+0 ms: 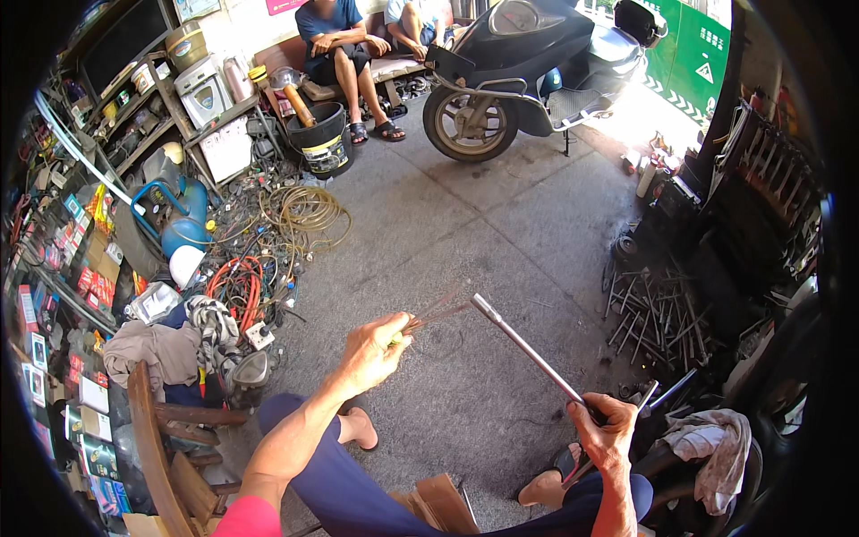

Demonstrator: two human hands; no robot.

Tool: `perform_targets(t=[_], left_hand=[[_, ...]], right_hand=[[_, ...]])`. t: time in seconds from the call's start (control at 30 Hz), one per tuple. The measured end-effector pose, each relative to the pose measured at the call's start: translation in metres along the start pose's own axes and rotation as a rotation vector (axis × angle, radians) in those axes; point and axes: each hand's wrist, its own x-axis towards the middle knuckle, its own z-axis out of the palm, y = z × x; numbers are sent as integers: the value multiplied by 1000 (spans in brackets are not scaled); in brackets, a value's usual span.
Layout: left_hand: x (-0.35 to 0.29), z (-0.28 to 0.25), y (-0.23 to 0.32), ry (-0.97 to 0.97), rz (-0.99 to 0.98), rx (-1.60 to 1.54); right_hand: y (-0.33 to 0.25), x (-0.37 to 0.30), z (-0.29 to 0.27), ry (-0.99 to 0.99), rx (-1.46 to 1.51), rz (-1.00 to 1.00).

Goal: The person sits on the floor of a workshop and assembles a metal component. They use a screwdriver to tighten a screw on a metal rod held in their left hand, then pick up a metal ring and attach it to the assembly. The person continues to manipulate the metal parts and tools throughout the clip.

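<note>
My left hand (369, 353) is closed in a pinch, out in front of my left knee. From its fingertips a bundle of thin brownish strands (440, 310), blurred and wire-like, reaches to the right. My right hand (605, 430) grips a T-handle socket wrench (528, 347) near its crossbar end. The long silver shaft slants up and left, and its socket end stops close to the tips of the strands. Whether the two touch I cannot tell.
A black scooter (510, 80) stands ahead; two people sit on a bench (394, 67) behind it. Coiled hose (309, 219), red cable (242, 286) and a black bucket (322, 148) lie left. Several metal rods (658, 313) heap up right. Cardboard (438, 506) lies between my legs.
</note>
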Motion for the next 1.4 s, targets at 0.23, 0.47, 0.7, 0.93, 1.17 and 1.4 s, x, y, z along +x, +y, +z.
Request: perform_targets(t=[0.23, 0.47, 0.7, 0.93, 1.17, 1.4], left_hand=[[23, -20, -1, 74, 276, 358], [35, -37, -24, 71, 559, 607], [5, -32, -41, -121, 605, 557], [-3, -29, -44, -125, 610, 537], [2, -25, -39, -77, 633, 492], [6, -27, -36, -86, 613, 491]], right_hand=[[4, 3, -1, 29, 2, -22], [11, 2, -17, -66, -159, -88], [-6, -6, -14, -268, -213, -83], [-8, -8, -13, -340, -146, 56], [1, -10, -17, -343, -63, 146], [-12, -7, -18, -332, -87, 137]])
